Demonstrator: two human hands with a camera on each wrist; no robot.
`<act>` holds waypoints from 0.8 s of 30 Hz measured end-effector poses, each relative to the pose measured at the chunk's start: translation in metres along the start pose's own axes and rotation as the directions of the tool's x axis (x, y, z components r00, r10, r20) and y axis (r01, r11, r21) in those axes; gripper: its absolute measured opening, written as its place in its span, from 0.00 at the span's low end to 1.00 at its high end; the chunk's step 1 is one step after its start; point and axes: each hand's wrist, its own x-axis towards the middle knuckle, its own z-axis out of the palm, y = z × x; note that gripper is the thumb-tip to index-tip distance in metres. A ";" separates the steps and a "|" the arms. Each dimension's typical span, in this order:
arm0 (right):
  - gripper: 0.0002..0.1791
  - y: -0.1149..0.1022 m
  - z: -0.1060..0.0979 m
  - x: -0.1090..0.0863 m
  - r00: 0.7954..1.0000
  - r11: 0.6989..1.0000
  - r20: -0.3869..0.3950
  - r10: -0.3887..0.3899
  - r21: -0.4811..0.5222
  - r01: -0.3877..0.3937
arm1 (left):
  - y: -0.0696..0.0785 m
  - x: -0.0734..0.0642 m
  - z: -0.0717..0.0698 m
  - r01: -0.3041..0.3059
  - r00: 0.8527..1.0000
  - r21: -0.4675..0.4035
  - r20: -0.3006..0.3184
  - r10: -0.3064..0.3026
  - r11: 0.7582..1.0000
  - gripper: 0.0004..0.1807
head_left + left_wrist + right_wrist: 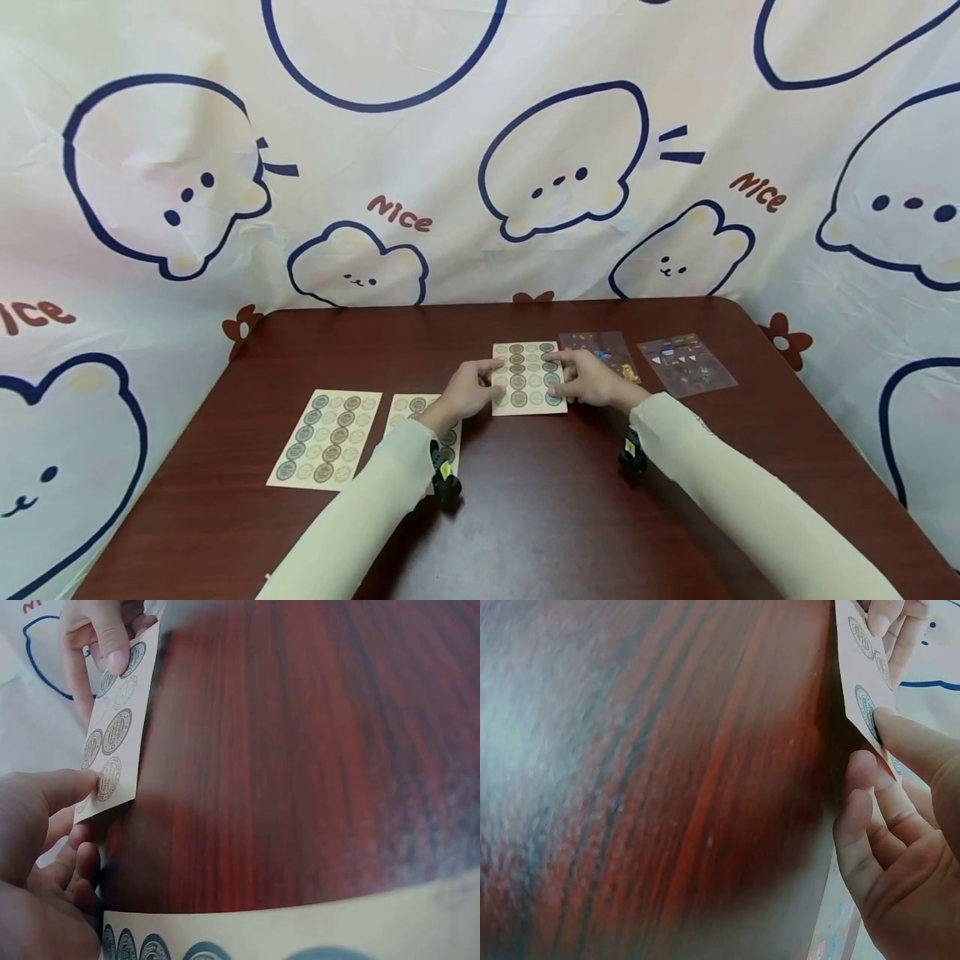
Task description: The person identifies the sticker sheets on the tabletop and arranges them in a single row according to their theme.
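Both hands hold one cream sticker sheet (529, 379) printed with columns of round seal-like stickers, raised over the far middle of the table. My left hand (469, 390) pinches its left edge, thumb on the printed face and fingers behind, as the left wrist view shows. On the opposite edge my right hand (588, 377) pinches the sheet in the same way; its thumb (911, 742) overlaps a dark round sticker. Two similar sheets lie on the table to the left: one sheet (326, 439) in full view, the other sheet (401, 410) partly hidden under the left forearm.
Two clear plastic sheets with small colourful prints lie at the back right: one plastic sheet (687, 365) beside the other plastic sheet (611, 346), which is partly behind the right hand. The dark red wood-grain table (540, 500) meets a cartoon-printed cloth (450, 167) at its back edge.
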 end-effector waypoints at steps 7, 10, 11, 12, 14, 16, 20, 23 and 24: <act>0.34 -0.002 -0.001 -0.002 0.999 0.999 -0.018 -0.048 -0.017 0.048 | 0.004 -0.003 -0.002 -0.004 1.000 -0.006 0.013 0.004 1.000 0.30; 0.33 -0.003 0.000 -0.004 0.998 0.998 -0.026 -0.055 -0.026 0.055 | 0.005 -0.004 -0.002 -0.011 1.000 0.015 0.013 0.011 1.000 0.30; 0.33 -0.004 0.000 -0.005 0.998 0.998 -0.027 -0.060 -0.026 0.059 | 0.005 -0.004 -0.001 -0.014 1.000 0.023 0.012 0.014 1.000 0.30; 0.33 -0.004 0.000 -0.005 0.998 0.998 -0.027 -0.062 -0.026 0.061 | 0.005 -0.004 -0.001 -0.020 1.000 0.030 0.010 0.019 0.999 0.30; 0.33 -0.006 0.000 -0.006 0.998 0.998 -0.031 -0.058 -0.026 0.057 | 0.006 -0.006 -0.001 -0.031 0.999 0.043 0.011 0.031 0.999 0.30; 0.33 -0.007 0.001 -0.007 0.998 0.998 -0.035 -0.052 -0.032 0.050 | 0.008 -0.008 -0.002 -0.051 0.999 0.059 0.010 0.050 0.997 0.30; 0.34 -0.008 0.004 -0.009 0.998 0.996 -0.039 -0.049 -0.071 0.046 | 0.011 -0.014 -0.004 -0.055 0.998 0.104 0.014 0.054 0.993 0.30; 0.34 -0.009 0.005 -0.010 0.997 0.994 -0.043 -0.057 -0.092 0.053 | 0.013 -0.016 -0.005 -0.044 0.999 0.143 0.014 0.043 0.989 0.29; 0.34 -0.010 0.005 -0.010 0.997 0.994 -0.045 -0.062 -0.096 0.057 | 0.014 -0.017 -0.006 -0.045 0.999 0.151 0.012 0.044 0.987 0.29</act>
